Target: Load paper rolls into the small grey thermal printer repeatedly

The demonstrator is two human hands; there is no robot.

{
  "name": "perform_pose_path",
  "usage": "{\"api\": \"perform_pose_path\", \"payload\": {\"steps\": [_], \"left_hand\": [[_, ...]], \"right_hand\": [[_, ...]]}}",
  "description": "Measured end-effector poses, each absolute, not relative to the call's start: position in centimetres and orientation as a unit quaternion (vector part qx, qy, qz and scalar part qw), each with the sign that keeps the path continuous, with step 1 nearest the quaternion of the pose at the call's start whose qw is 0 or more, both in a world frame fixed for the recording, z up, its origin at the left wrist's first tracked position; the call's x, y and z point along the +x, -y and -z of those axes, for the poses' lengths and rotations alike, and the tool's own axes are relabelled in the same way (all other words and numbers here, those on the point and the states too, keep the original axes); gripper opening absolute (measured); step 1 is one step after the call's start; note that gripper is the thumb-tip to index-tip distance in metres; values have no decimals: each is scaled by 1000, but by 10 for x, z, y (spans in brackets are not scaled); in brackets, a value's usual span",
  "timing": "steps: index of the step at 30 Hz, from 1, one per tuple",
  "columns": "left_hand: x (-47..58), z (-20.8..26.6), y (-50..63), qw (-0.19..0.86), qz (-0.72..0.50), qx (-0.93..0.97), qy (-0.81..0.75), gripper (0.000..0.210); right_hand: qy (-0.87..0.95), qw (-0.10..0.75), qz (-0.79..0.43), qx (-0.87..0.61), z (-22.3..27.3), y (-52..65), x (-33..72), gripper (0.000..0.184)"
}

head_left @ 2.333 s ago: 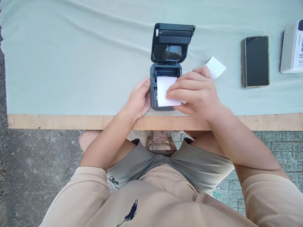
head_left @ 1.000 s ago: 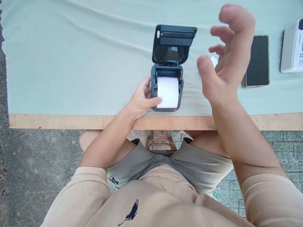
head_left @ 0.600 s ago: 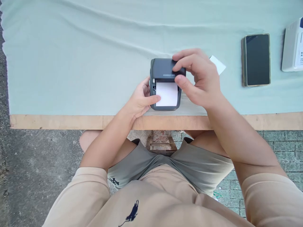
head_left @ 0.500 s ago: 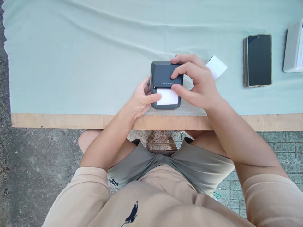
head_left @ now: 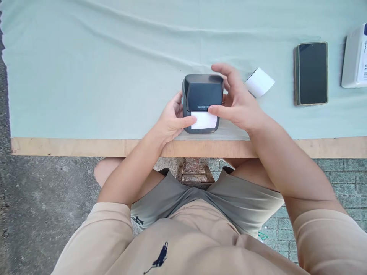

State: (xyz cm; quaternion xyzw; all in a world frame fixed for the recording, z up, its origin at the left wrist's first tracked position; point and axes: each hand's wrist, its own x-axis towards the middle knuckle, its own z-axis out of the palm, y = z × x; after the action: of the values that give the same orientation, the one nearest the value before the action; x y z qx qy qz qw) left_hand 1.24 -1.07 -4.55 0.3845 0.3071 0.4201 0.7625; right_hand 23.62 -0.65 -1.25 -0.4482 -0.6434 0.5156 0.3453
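A dark grey label printer (head_left: 204, 93) marked NIIMBOT sits near the table's front edge, its lid tilted up a little. From its front slot a white label strip (head_left: 204, 120) lies over the lower part of the body. My left hand (head_left: 173, 120) grips the printer's left side, its thumb pressing on the strip. At the right side is my right hand (head_left: 237, 101), thumb at the lid's front edge and index finger raised off the top. Its other fingers curl against the printer's right side, partly hidden.
A curled piece of white label paper (head_left: 260, 82) lies right of my right hand. Farther right are a phone (head_left: 313, 73) and a white box (head_left: 354, 57) with a printed label. Pale green cloth (head_left: 100, 84) covers the table, with a bare wooden front edge (head_left: 71, 147).
The printer's lid has tilted up, its front edge shifting toward me. My right index finger has lifted off the lid's top, and the other fingers have moved to the printer's side.
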Motion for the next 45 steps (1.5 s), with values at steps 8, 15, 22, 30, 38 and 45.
{"api": "perform_pose_path", "payload": {"steps": [8, 15, 22, 30, 38, 45], "left_hand": [[14, 42, 11, 773, -429, 340, -321, 59], [15, 42, 12, 763, -430, 359, -323, 60], [14, 43, 12, 765, -422, 372, -314, 62], [14, 44, 11, 773, -436, 318, -334, 46], [16, 48, 11, 758, -446, 319, -355, 34], [16, 46, 10, 762, -446, 324, -341, 36]], "right_hand": [[615, 330, -555, -452, 7, 7, 234, 79], [595, 327, -576, -456, 7, 8, 234, 86], [585, 331, -588, -450, 10, 6, 238, 95], [607, 344, -570, -434, 17, 3, 241, 77], [615, 347, -535, -463, 20, 3, 243, 76], [653, 335, -519, -439, 21, 0, 249, 80]]}}
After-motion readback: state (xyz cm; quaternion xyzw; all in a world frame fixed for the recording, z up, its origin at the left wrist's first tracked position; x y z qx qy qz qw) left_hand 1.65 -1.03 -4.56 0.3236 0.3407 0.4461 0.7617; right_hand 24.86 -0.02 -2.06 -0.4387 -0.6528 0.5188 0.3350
